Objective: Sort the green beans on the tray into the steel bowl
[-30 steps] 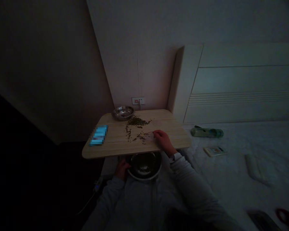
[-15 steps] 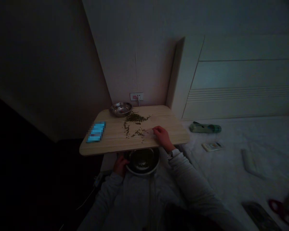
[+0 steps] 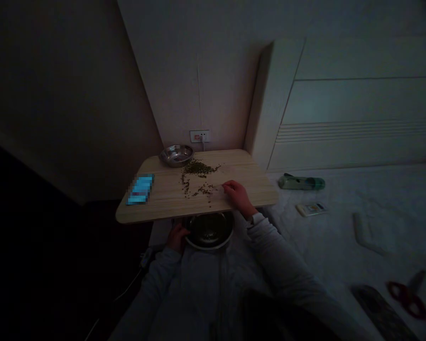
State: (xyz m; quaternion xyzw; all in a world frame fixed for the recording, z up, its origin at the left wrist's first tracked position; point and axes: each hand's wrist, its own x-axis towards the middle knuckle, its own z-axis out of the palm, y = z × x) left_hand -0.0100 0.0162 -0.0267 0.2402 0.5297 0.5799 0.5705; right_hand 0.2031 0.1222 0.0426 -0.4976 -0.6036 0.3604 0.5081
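Small dark-green beans or grains [image 3: 198, 167] lie scattered over a light wooden table [image 3: 156, 203]. My right hand [image 3: 237, 195] is closed at the table's front right, pinching a small, pale, see-through piece [image 3: 217, 188] beside the nearer grains; its kind is too faint to tell. Below the front edge, a wide bowl [image 3: 210, 246] rests at my lap, dark inside with some specks or glints. My left hand [image 3: 178, 237] is wrapped on the bowl's left rim. A shiny metal bowl [image 3: 176, 156] stands at the table's back left.
A lit phone [image 3: 140, 189] lies on the table's left side. Right of the table, a bed [image 3: 333, 237] carries a green bottle [image 3: 301, 183], a pale packet [image 3: 311, 209], red-handled scissors [image 3: 408, 298] and a dark patterned object [image 3: 381, 310]. A wall socket [image 3: 199, 136] holds a plug.
The whole view has shifted slightly, so everything sits a little higher. My right hand still pinches the see-through piece at nearly the same spot, and my left hand stays on the bowl.
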